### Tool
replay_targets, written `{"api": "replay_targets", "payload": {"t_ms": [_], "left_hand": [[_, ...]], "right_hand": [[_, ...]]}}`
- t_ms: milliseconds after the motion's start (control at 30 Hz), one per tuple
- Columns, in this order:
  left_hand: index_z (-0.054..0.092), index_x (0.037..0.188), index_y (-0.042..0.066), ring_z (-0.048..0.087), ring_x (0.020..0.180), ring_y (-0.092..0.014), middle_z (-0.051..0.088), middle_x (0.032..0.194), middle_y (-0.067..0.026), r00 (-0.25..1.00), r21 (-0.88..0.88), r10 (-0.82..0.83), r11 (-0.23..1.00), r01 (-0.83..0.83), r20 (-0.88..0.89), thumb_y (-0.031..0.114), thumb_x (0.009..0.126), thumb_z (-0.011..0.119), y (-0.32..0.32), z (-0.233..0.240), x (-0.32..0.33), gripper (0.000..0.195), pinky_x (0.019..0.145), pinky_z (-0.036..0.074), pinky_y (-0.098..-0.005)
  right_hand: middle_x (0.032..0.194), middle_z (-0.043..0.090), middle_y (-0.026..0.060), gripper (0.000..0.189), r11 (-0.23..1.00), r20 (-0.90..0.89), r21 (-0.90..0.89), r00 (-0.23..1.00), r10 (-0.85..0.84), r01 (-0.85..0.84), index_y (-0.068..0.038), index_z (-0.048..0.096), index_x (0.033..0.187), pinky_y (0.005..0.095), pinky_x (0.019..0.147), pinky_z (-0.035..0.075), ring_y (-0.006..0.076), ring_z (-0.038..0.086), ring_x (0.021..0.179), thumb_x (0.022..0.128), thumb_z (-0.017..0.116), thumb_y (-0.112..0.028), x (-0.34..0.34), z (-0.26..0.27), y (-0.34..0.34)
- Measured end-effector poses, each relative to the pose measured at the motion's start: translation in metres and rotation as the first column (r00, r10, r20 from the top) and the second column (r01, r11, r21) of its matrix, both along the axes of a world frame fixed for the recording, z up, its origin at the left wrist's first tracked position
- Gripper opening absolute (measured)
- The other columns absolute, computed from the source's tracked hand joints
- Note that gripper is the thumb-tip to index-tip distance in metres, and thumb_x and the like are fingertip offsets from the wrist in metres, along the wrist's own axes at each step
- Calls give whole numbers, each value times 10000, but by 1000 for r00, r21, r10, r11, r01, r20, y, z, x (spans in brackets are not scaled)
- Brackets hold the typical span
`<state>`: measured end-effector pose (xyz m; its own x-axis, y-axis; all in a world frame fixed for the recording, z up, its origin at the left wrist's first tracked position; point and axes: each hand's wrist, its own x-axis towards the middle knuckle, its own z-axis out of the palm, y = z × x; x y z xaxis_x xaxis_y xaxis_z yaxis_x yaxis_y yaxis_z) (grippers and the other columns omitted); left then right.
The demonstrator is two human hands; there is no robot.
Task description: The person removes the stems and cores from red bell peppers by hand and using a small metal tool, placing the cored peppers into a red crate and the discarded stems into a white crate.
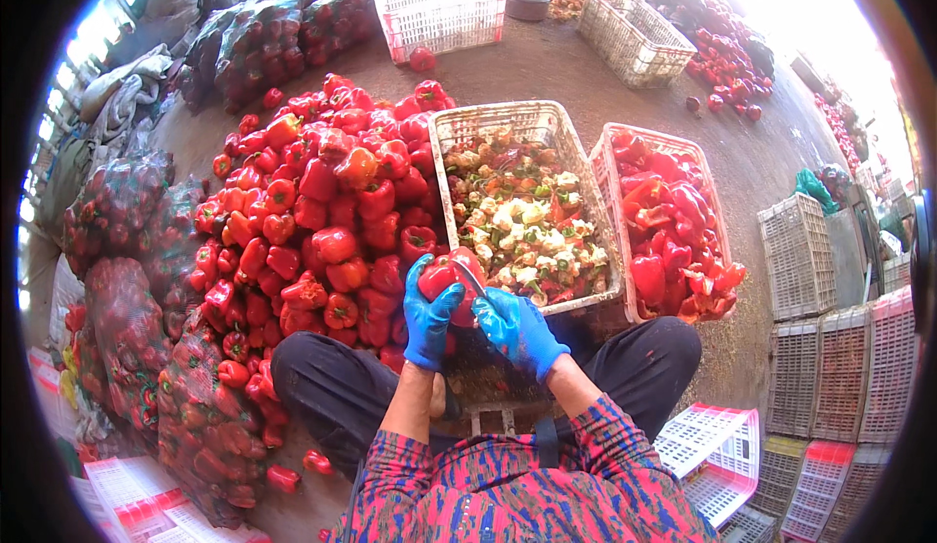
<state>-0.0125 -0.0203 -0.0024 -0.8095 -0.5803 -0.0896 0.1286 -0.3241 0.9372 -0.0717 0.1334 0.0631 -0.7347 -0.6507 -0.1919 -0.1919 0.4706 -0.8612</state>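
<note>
My left hand (430, 316), in a blue glove, is closed around a red bell pepper (438, 278) above my lap. In my right hand (516, 326), also gloved in blue, is a knife (468, 277) whose blade lies against the pepper's right side. Directly ahead stands a whitish plastic crate (531, 107) holding cut pepper cores with stems and seeds (538, 225). Beside it on the right, a pink-rimmed crate (721, 228) is heaped with cored and opened red peppers (670, 214). A large pile of whole red peppers (322, 199) spreads at the left.
Mesh sacks of peppers (124, 323) line the left side. Two further crates, one white and red (439, 20) and one dirty white (637, 38), stand ahead on the floor. Stacked crates (827, 375) rise at the right. Loose peppers (282, 478) lie near my left knee.
</note>
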Motion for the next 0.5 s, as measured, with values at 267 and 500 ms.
{"api": "replay_targets", "payload": {"t_ms": [267,500], "left_hand": [[507,1325,32,595,1007,-144,588,1178,-63,992,12,83,997,-83,-91,91,769,813,11,-14,-13,638,885,530,-300],[463,1357,41,586,1071,-168,552,1247,-71,994,-1,-107,994,107,-13,120,686,868,19,15,0,788,957,508,-320]], "right_hand": [[895,668,235,264,985,-61,170,998,26,-15,-81,633,994,538,725,490,451,633,865,943,543,-324,24,-15,38],[1128,681,171,661,929,1,-136,938,-347,344,-125,449,1434,409,799,532,335,683,1008,860,708,-325,29,-17,64]]}}
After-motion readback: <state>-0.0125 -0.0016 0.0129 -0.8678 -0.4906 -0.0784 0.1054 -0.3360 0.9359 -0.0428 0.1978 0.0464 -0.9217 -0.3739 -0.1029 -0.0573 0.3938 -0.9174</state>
